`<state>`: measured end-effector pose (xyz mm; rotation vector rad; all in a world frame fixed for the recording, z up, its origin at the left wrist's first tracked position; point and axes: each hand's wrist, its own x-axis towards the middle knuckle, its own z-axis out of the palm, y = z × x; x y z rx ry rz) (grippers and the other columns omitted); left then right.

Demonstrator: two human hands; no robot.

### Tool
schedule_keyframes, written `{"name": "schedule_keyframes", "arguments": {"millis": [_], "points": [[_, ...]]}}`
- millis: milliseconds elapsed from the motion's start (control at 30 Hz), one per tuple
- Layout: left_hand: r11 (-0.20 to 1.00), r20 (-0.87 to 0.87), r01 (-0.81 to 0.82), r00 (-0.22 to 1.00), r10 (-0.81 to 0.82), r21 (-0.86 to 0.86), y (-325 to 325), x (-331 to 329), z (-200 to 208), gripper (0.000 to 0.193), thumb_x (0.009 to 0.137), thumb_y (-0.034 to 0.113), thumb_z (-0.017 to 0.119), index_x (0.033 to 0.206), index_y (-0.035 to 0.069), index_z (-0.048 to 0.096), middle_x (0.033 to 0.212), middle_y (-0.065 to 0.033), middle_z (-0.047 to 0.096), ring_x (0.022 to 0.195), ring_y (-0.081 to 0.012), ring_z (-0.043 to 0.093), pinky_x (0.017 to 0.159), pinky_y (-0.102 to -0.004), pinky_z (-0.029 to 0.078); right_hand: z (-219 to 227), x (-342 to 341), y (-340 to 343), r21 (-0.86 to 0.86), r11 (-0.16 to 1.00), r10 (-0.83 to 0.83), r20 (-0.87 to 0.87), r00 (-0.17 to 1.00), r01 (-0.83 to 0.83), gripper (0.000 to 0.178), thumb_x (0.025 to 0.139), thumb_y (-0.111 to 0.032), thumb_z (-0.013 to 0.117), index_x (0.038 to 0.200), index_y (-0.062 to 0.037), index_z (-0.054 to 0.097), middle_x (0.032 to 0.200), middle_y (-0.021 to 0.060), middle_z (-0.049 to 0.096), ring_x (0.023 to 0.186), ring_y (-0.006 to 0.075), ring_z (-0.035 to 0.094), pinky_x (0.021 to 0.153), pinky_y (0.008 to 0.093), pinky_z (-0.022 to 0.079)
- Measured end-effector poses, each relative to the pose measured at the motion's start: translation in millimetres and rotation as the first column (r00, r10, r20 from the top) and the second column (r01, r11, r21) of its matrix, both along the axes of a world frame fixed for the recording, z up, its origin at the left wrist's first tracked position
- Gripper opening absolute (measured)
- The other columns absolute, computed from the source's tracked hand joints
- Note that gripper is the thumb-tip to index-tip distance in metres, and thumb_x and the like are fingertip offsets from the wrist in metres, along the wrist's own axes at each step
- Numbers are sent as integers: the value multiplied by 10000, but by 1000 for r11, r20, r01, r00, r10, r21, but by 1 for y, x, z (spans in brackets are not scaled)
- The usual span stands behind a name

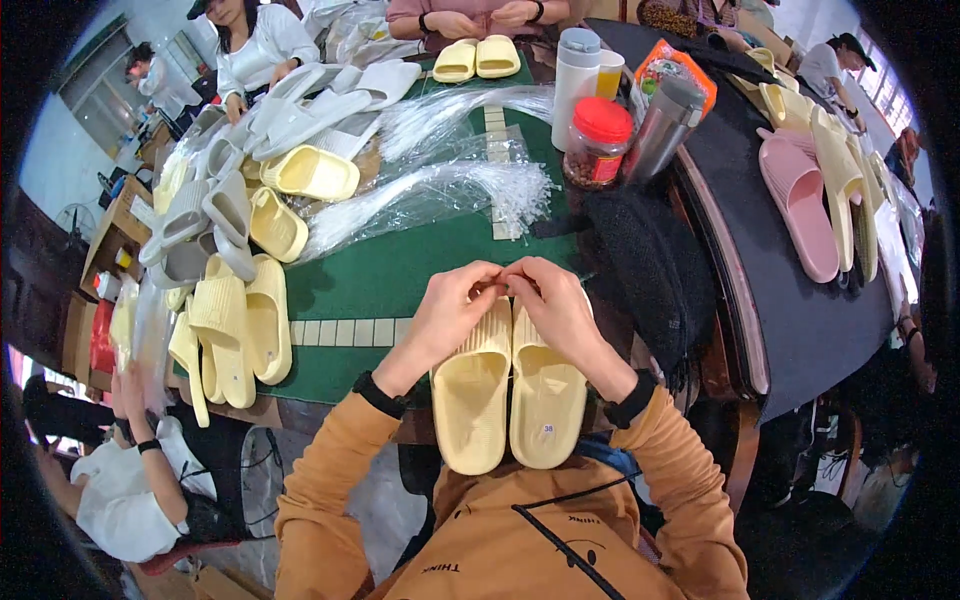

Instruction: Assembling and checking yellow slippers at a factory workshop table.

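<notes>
Two pale yellow slide slippers, the left one and the right one, stand side by side at the table's near edge, heels toward me. A small round sticker is on the right slipper's insole. Over their toe ends my left hand and my right hand meet, fingertips pinched close together. Whatever lies between the fingers is too small or hidden to make out. Beyond my hands lie a near bundle and a far bundle of thin translucent plastic strands, partly in film.
Grey slippers and yellow slippers are heaped at the left. A red-lidded jar, a white bottle and a steel flask stand at the far right. Beside my right arm lies a black cloth. Other people work around the table.
</notes>
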<state>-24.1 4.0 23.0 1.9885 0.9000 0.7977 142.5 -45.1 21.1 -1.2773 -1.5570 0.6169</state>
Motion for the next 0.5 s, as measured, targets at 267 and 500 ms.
{"name": "schedule_keyframes", "arguments": {"millis": [267, 500], "points": [[990, 58, -134, 990, 132, 40, -1, 9, -10, 141, 902, 36, 628, 1029, -25, 642, 831, -118, 701, 723, -165, 680, 657, -292, 524, -9, 3, 4, -195, 981, -38, -160, 986, 6, 120, 912, -55, 559, 948, 32, 633, 847, 157, 674, 725, 250, 644, 671, 359, 493], [984, 2, -131, 991, 131, 121, -3, 9, -10, 107, 873, 20, 661, 976, -9, 671, 853, -79, 693, 720, -125, 643, 662, -271, 515, -8, 3, 4, -179, 983, -70, -157, 985, 42, 128, 897, -37, 574, 996, 34, 613, 834, 146, 676, 729, 221, 654, 669, 338, 501]]}}
